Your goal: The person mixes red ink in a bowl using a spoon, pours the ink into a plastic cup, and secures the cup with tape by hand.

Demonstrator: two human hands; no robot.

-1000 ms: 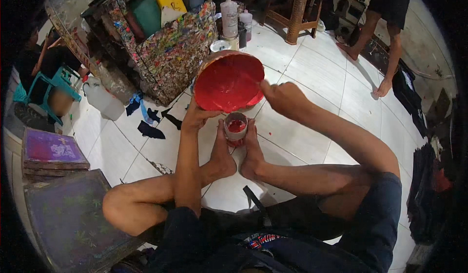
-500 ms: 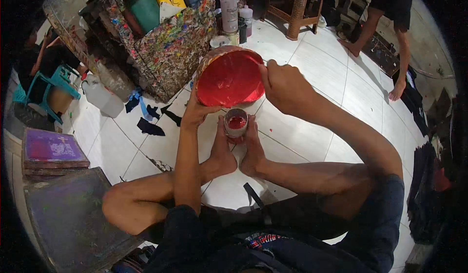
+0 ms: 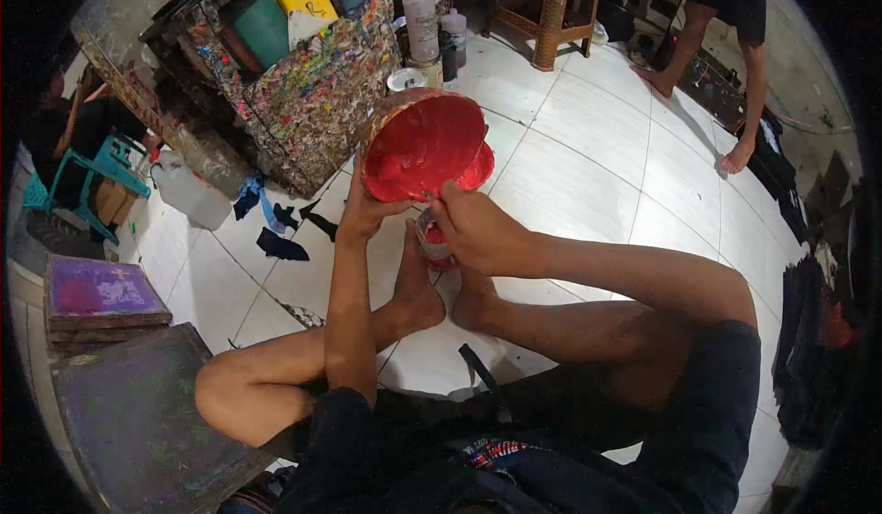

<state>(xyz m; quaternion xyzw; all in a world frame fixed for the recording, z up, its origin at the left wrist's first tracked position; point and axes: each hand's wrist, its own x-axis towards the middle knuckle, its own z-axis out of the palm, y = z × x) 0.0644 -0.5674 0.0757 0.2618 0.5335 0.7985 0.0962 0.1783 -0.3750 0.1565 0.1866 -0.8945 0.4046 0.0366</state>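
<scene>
A bowl (image 3: 424, 137) coated inside with wet red paint is tilted toward me, above my feet. My left hand (image 3: 364, 209) is closed on its lower left side. At the bowl's lower rim my right hand (image 3: 482, 231) is closed with its fingers pinched; what they hold is mostly hidden. A rounded, red-coated piece (image 3: 479, 167) shows just above it, past the bowl's right edge. Directly below, a small see-through cup (image 3: 431, 238) with red paint in it stands between my feet, partly covered by my right hand.
A paint-crusted box (image 3: 303, 91) stands ahead, with bottles (image 3: 422, 25) and cans beside it. Dark cloth scraps (image 3: 280, 245) and a white jerrycan (image 3: 189, 191) lie left. Flat frames (image 3: 106, 289) are stacked nearer. Another person's leg (image 3: 684, 55) and hand show far right, near a brown stool (image 3: 551, 18).
My right hand has moved down and left from the bowl's right rim to its lower rim, above the cup. The bowl has shifted slightly left, and the red piece now shows at its right.
</scene>
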